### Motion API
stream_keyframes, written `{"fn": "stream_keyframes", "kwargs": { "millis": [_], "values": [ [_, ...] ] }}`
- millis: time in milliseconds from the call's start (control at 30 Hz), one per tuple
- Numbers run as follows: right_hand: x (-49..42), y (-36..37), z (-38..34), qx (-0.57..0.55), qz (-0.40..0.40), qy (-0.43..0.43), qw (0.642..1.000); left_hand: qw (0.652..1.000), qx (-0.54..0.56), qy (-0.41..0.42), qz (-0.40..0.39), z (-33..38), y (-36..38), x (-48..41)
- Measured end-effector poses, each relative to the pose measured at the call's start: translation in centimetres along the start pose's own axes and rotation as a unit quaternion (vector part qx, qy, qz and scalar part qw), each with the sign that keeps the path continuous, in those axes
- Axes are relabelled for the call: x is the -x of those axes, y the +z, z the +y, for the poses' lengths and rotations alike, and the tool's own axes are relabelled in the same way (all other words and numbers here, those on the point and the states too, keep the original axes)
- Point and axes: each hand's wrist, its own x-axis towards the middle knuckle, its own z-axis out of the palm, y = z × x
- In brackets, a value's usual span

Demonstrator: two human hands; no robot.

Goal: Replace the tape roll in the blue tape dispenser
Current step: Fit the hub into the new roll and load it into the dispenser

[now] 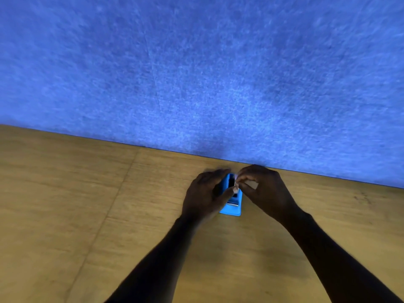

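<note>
A mottled blue felt-like wall panel point(207, 68) fills the upper part of the view, meeting a light brown wooden tabletop point(87, 215) along a slanted line. Faint seam lines run across the wood on the left.

Two bare forearms reach in from the bottom edge toward the middle of the table. The left hand point(204, 193) curls around the left side of the small bright blue plastic tape dispenser point(232, 209), its fingers along the far end and its thumb lying across the top opening. The right hand point(265, 190) is bunched, fingertips point(238, 179) pressed together in a pinch over the dispenser's upper right edge; something small and pale shows there, too blurred to identify.

The dispenser stands on the table near the wall, just between the two hands. Its body is narrow, with a dark slot in the middle, a pale strip near the front and a rounded blue base end towards the viewer.
</note>
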Motion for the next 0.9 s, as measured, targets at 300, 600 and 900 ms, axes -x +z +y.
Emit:
{"fn": "stream_keyframes", "kwargs": {
  "millis": [300, 600, 900],
  "values": [
    [0.2, 0.7, 0.0, 0.06, 0.002, -0.023, 0.998, 0.999, -0.004, 0.029, -0.023, 0.0, -0.2, 0.1],
    [-0.1, 1.2, -0.3, 0.083, 0.046, -0.022, 0.995, 0.999, -0.016, 0.025, -0.036, 0.1, -0.3, -0.1],
    [-0.1, 1.1, -0.6, 0.089, 0.063, -0.03, 0.994, 0.999, -0.026, 0.037, -0.016, 0.1, 0.1, -0.4]
  ]
}}
